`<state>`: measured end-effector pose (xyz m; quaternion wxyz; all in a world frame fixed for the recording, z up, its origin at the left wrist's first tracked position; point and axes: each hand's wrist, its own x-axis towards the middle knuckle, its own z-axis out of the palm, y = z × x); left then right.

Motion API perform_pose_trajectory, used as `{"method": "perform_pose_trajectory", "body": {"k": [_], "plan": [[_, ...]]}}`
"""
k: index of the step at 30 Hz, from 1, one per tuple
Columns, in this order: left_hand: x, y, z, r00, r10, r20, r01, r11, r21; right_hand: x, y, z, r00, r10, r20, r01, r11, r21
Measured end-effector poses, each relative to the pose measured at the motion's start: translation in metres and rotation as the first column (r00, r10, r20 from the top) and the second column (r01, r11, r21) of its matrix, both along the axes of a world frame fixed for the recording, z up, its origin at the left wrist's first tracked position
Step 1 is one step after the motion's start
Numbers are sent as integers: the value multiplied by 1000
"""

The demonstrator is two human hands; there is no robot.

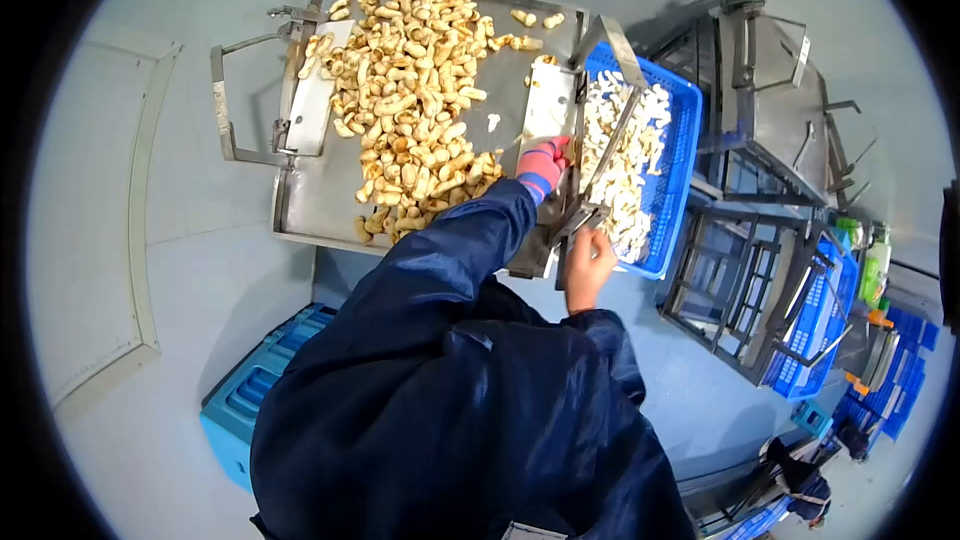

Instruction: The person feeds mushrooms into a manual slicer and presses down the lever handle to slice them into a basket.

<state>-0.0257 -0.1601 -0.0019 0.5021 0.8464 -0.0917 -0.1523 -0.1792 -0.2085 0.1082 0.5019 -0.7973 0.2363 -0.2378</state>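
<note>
My left hand (541, 168), in a pink and blue striped glove, is closed at the near end of a metal plate (550, 100) at the tray's right side. What its fingers pinch is hidden. My bare right hand (588, 265) is curled closed just below a metal bracket (580, 215) on the same fixture; what it grips cannot be made out. Left of my hands, a heap of pale tan mushrooms (420, 90) covers much of a steel tray (325, 195). On the right, white mushroom slices (625, 140) lie in a blue plastic basket (683, 140) beneath a slanting metal bar (612, 145).
A metal bracket handle (222, 105) sticks out at the tray's left. Steel racks and frames (730, 270) stand to the right, with more blue baskets (810, 320) beyond. A turquoise bin (240, 410) sits on the floor at lower left. Another person (800, 475) is at the far lower right.
</note>
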Motion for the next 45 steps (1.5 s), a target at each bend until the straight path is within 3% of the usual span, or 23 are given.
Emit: {"method": "perform_pose_trajectory", "body": {"k": [1,3,4,8,11,12,15,16,19,20,21,23,25,26,29,30,33,34,35,37,38,40,45], "plan": [[1,-2,-11,1000,4,-11,-5,998,-68,-18,-5,-53,999,-28,-47,31,998,61],[3,0,-5,996,-23,-90,14,995,-102,-33,-4,-90,996,-19,-82,25,996,80],[4,0,-5,994,-23,-104,13,995,-96,-27,2,-53,980,-34,-196,84,964,251],[10,0,-4,992,-59,-115,49,995,-90,-1,-3,3,988,-26,-152,67,960,272],[18,4,-12,964,-137,-229,65,953,-296,-21,4,-54,995,-43,-87,55,988,142],[21,6,-14,950,-147,-276,45,938,-344,-25,4,-56,987,-17,-160,60,963,264],[24,9,9,960,-159,-228,124,979,-161,-10,-4,-25,993,-54,-107,69,987,143],[24,4,-21,981,-152,-123,130,976,-173,-1,-3,0,989,-45,-144,72,979,191],[21,-2,-18,984,-115,-134,81,968,-237,-20,-4,-51,994,-36,-108,46,994,96],[19,1,0,979,-109,-170,75,978,-197,-24,3,-43,986,-3,-168,39,977,210],[23,0,6,912,-91,-399,-34,955,-295,-29,1,-59,975,9,-224,54,961,271],[20,-4,-22,971,-85,-223,12,951,-308,-22,-3,-55,992,-46,-119,62,989,137],[30,-20,-100,982,-139,-126,86,931,-354,-3,-4,-2,985,-35,-167,59,988,143],[28,-17,-92,977,-139,-164,58,904,-424,-3,-7,-4,984,-25,-178,60,979,196],[19,-4,-11,976,-125,-179,112,990,-80,-15,-1,-56,992,17,128,3,989,-151],[19,-5,-18,982,-116,-146,95,985,-144,-33,-6,-88,997,27,-77,-20,997,80],[24,-10,-41,985,-153,-84,151,988,-38,-13,-1,-29,1000,-3,-1,3,999,-49],[27,-17,-85,983,-172,-66,155,966,-206,-7,-5,-11,986,-31,-166,62,981,186],[21,-9,-33,971,-185,-149,137,949,-285,-1,-4,8,985,-7,-174,38,984,173],[22,-17,-75,986,-126,-113,85,946,-313,-9,-3,-16,992,-8,-124,15,998,58],[25,-16,-60,984,-135,-115,101,961,-258,-14,0,-31,997,-16,-73,13,999,-34],[19,-9,-26,979,-152,-134,133,981,-141,-28,-2,-64,984,5,-176,3,999,41],[16,-32,-28,989,-4,-150,4,1000,0,-29,-1,-71,983,-15,-185,44,986,158]]}}
